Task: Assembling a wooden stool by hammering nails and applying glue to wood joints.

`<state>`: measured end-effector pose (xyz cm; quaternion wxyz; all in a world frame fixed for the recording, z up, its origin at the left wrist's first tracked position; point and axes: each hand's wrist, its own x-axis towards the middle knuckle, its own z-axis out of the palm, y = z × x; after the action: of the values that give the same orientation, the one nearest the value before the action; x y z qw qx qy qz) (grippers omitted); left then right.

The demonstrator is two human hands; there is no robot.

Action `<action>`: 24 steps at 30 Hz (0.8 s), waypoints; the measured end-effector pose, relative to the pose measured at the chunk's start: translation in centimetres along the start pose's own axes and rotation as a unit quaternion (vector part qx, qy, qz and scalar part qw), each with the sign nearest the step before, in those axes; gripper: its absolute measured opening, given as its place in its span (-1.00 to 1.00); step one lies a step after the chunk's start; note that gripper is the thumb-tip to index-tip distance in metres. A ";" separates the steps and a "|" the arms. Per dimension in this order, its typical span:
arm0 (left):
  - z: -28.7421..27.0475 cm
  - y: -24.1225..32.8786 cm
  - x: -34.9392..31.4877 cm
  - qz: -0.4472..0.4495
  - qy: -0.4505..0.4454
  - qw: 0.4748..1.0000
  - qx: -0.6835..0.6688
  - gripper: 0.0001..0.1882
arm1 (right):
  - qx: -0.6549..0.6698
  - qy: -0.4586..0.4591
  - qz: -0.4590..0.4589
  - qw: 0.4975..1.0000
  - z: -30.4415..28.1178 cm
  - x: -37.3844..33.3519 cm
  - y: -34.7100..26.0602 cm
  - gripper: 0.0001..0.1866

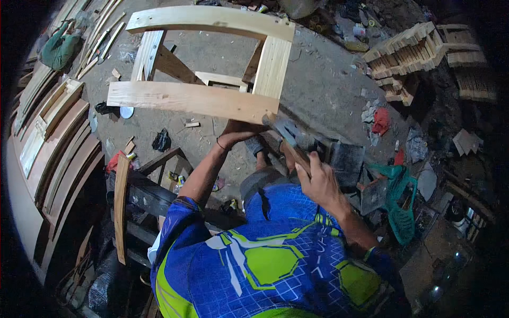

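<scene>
A pale wooden frame, like a chair or stool frame with curved rails, stands in front of me at the top of the head view. My left hand holds it from below, under the near rail by its right corner; the rail hides most of the fingers. Wrapped round a wooden handle, my right hand grips a hammer. The hammer's head, a little blurred, is at the near right corner of the frame; whether it touches the wood I cannot tell.
Curved boards are stacked at the left, with a narrow wooden slat upright near a dark bench. Stacked wooden pieces stand at the far right. A green plastic chair lies at the right, and scraps litter the concrete floor.
</scene>
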<state>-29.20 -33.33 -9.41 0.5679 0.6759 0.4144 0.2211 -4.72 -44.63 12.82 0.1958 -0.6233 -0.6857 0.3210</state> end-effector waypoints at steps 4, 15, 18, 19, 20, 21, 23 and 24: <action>-0.2 0.0 0.8 -0.043 0.006 0.999 0.003 -0.28 | 0.019 -0.133 0.157 0.978 -0.5 0.7 0.8 -0.73; -0.6 2.6 0.9 -0.049 0.007 0.989 -0.137 -0.27 | -0.007 -0.098 0.082 0.992 -0.6 2.2 0.7 -0.54; -1.2 2.8 1.8 -0.073 -0.003 0.990 -0.120 -0.29 | 0.009 -0.011 -0.061 0.998 -1.3 2.7 0.4 -0.54; -1.1 2.8 1.7 -0.082 -0.025 0.979 -0.185 -0.30 | -0.014 -0.041 -0.051 0.998 -1.6 2.7 0.4 -0.53; -1.2 2.9 2.0 -0.088 -0.045 0.975 -0.201 -0.31 | -0.005 -0.038 -0.090 0.995 -1.8 2.9 0.4 -0.53; -1.3 3.1 2.2 -0.078 -0.027 0.979 -0.185 -0.32 | -0.020 -0.090 0.030 0.995 -2.2 3.0 0.5 -0.57; -1.6 3.5 2.7 0.013 0.025 0.996 -0.090 -0.32 | -0.079 -0.118 0.081 0.987 -2.7 3.2 0.9 -0.63; -1.6 3.9 2.3 0.002 0.035 0.999 0.020 -0.32 | -0.084 -0.155 0.114 0.978 -2.6 3.3 1.0 -0.63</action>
<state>-27.93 -30.57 -5.68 0.5389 0.6798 0.4370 0.2379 -2.69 -40.86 13.56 -0.0037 -0.6542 -0.6570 0.3747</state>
